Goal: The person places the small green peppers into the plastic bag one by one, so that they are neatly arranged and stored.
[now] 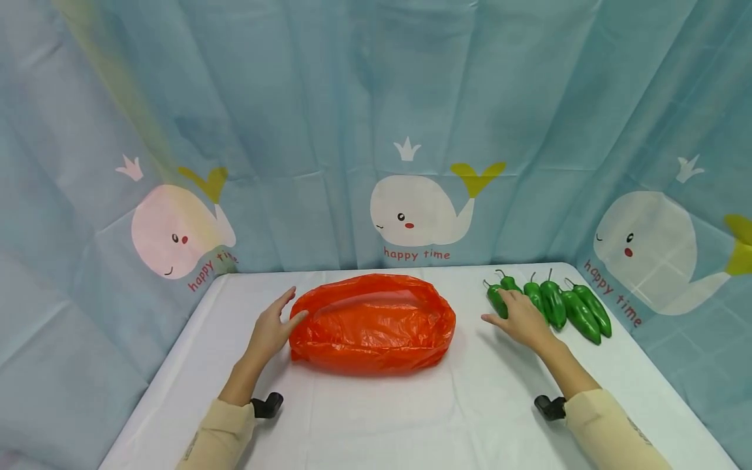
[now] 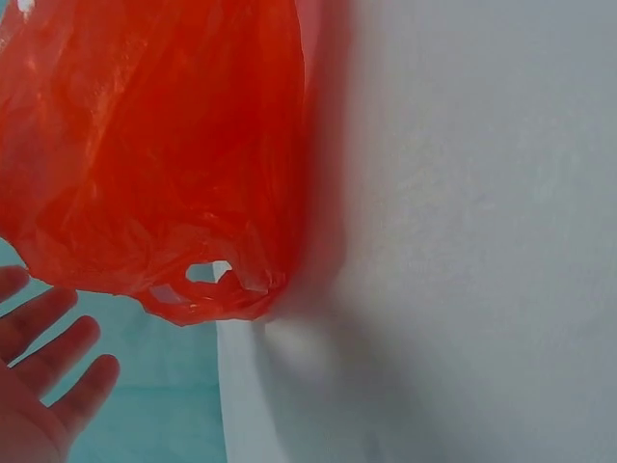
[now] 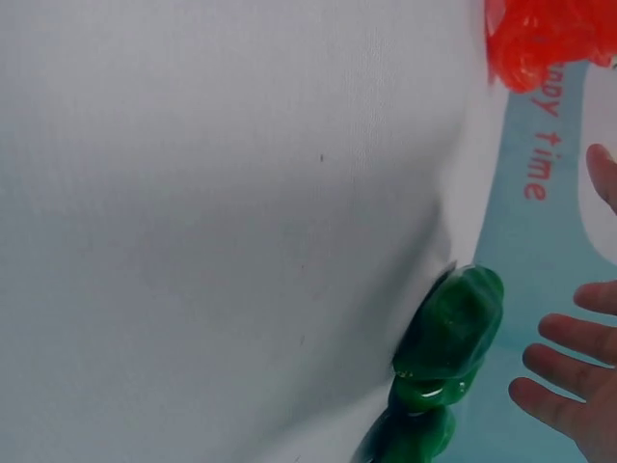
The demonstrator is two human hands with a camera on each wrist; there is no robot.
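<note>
An orange-red plastic bag [image 1: 376, 326] lies with its mouth spread wide on the white table. My left hand [image 1: 275, 329] is at the bag's left end, fingers spread and holding nothing; in the left wrist view its fingers [image 2: 58, 357] are extended below the bag [image 2: 164, 154] and its handle loop. Over to the right, my right hand [image 1: 521, 320] hovers beside a group of green peppers [image 1: 578, 316], partly covering the leftmost ones. The right wrist view has its fingers [image 3: 574, 338] stretched out and apart from the peppers [image 3: 453, 328].
A white cloth covers the table [image 1: 376, 424]. Behind and on both sides hangs a blue curtain [image 1: 329, 98] with whale prints. Black wrist-worn devices [image 1: 267, 405] sit at both cuffs. The peppers lie close to the table's back right corner.
</note>
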